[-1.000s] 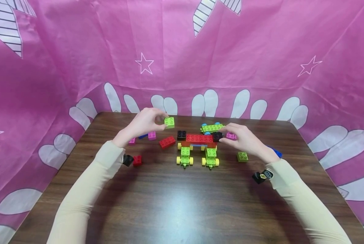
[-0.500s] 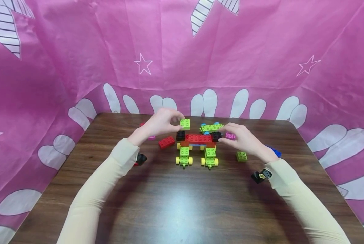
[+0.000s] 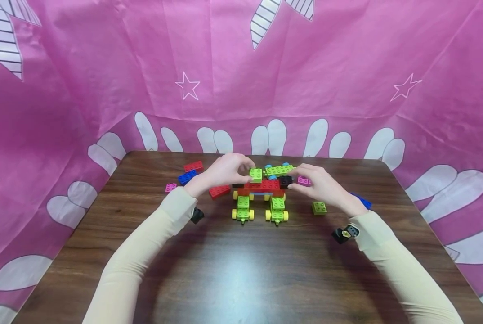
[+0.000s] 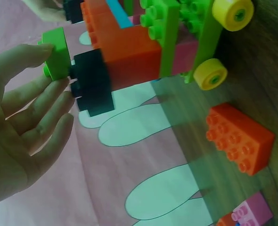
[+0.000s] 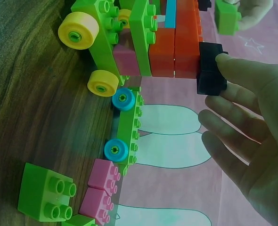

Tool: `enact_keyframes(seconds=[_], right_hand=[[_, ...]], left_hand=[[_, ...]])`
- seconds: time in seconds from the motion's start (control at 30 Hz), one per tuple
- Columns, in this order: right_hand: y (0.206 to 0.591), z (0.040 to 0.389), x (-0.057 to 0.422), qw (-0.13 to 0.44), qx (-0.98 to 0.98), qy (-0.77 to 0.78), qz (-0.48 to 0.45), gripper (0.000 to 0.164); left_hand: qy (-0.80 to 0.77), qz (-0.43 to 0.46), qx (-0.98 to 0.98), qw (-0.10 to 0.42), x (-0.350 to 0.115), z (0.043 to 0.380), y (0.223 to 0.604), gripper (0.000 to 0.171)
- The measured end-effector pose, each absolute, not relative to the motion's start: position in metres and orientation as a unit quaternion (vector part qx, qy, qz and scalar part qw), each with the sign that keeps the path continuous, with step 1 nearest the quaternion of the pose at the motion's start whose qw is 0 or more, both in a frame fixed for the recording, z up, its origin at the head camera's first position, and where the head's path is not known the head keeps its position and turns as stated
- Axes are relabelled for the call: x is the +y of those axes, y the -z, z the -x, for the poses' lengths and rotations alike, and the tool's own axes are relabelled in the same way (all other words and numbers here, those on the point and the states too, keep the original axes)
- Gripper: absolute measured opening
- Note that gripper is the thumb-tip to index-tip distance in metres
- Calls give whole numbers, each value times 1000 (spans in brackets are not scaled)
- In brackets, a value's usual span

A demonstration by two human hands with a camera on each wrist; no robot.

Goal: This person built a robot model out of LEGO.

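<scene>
My left hand [image 3: 227, 168] pinches a light green toy brick [image 3: 255, 175] between thumb and fingers, just above the red bricks [image 3: 271, 185] of a wheeled build. In the left wrist view, the green brick [image 4: 58, 52] is close to a black brick [image 4: 92, 84] at the build's left end; whether they touch I cannot tell. My right hand [image 3: 319, 181] grips the black brick [image 3: 285, 182] at the other end. Thumb and fingers lie on that black brick [image 5: 211, 69] in the right wrist view. Below are two green wheeled bases [image 3: 243, 210] with yellow wheels.
Behind the build lies a green base with blue wheels [image 3: 279, 170]. Loose red [image 3: 219, 191], blue [image 3: 188, 177] and pink bricks [image 3: 171, 187] lie to the left. On the right are a green brick [image 3: 319, 208], a pink brick [image 3: 304, 181] and a blue brick [image 3: 362, 201].
My left hand has carried the light green brick rightward, from left of the build to over its red bricks. My right hand has kept its grip on the black brick with little movement.
</scene>
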State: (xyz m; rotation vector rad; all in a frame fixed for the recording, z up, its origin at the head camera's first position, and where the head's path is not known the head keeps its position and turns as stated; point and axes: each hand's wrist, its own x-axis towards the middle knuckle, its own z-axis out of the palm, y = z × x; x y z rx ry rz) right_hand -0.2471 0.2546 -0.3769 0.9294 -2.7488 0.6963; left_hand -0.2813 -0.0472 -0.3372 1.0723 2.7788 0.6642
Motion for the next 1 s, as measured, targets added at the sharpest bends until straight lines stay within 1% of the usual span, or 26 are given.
enact_keyframes(seconds=[0.33, 1.0], right_hand=[[376, 246, 254, 75, -919, -235, -308, 37], [376, 247, 254, 71, -920, -237, -305, 38]], left_hand=[[-203, -355, 911, 44, -45, 283, 351, 34], [-216, -349, 910, 54, -44, 282, 355, 34]])
